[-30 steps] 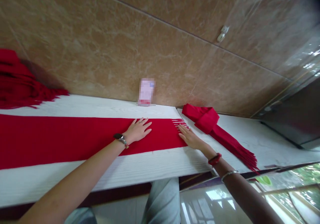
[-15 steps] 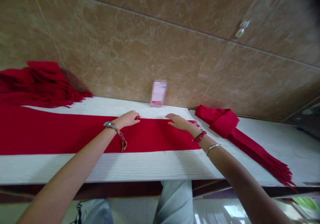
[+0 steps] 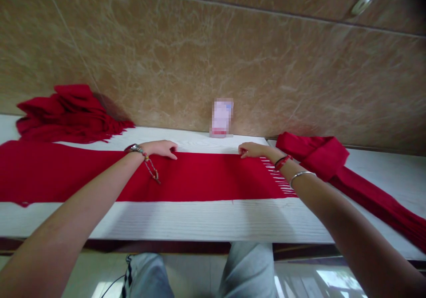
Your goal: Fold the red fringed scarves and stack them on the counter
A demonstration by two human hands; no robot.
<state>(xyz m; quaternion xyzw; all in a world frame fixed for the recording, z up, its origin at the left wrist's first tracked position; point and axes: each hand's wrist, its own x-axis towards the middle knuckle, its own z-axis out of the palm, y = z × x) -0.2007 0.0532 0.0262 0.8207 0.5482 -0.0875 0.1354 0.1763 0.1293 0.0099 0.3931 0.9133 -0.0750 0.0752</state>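
Observation:
A long red scarf (image 3: 199,178) lies spread flat along a white table (image 3: 199,220), its white-showing fringe at the right end. My left hand (image 3: 161,148) rests at the scarf's far edge, fingers curled and pinching the cloth. My right hand (image 3: 253,150) is at the same far edge nearer the fringe, fingers closed on the cloth. Both wrists wear bracelets.
A crumpled pile of red scarves (image 3: 69,114) sits at the back left against the tiled wall. A folded, knotted red scarf (image 3: 319,156) lies at the right, its tail running to the table's right edge. A small pink-white card (image 3: 222,118) leans on the wall.
Both hands went from lying flat on the middle of the scarf to its far edge, where the fingers closed on the cloth. My view shifted right and down.

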